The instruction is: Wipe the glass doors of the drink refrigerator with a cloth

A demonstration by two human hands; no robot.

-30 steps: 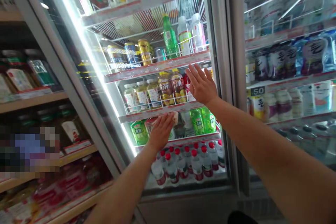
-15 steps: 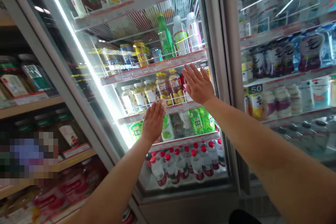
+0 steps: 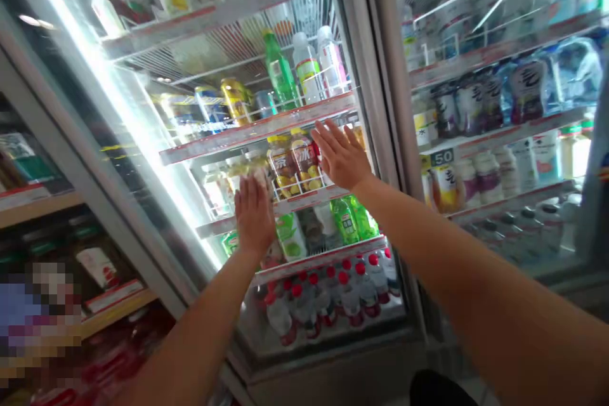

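Head view: just left of centre in the frame, the left hand [image 3: 255, 214] lies flat, its grip uncurled, over a blurred pale cloth [image 3: 261, 175] on the glass [image 3: 223, 130]; the right hand [image 3: 343, 157], equally uncurled, seems to brace right of centre. Even palm pressure and overlapping strokes should help avoid streaks.

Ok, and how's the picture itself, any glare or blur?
Head view: the light strip glares white; head view: the pale bottles beside the left hand look smeared; head view: a lower-left patch is pixelated.
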